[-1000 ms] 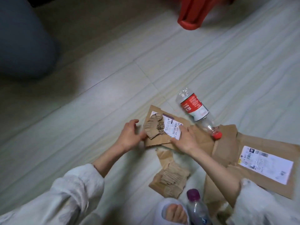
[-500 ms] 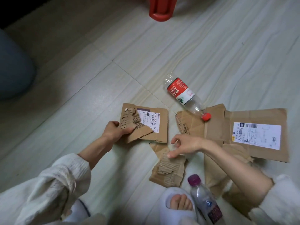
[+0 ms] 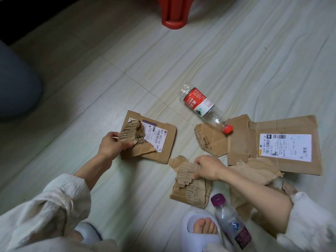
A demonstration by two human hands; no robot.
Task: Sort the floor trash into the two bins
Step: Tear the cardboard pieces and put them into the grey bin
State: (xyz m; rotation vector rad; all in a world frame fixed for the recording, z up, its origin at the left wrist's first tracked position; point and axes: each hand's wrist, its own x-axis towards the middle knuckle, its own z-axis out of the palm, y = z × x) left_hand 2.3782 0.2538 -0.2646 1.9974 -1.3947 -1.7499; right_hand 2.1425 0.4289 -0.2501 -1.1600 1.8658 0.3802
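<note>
Your left hand (image 3: 111, 146) grasps labelled card (image 3: 160, 142); right hand (image 3: 207, 168) grasps torn card (image 3: 189, 190). Shredded layers may tear off, scattering scraps.

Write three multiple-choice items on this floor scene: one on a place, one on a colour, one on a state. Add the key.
1. Where does the red-label bottle's cap rest?
A. on cardboard
B. in a bin
C. on the slipper

2. What colour is the cap of the bottle by the foot?
A. red
B. purple
C. white

3. What is the right hand doing?
A. hanging idle
B. holding a bottle
C. gripping torn cardboard

Key: 1 A, the cap lies over a brown piece. 2 B, its top is purple. 3 C, the fingers curl on the ragged piece.
</note>
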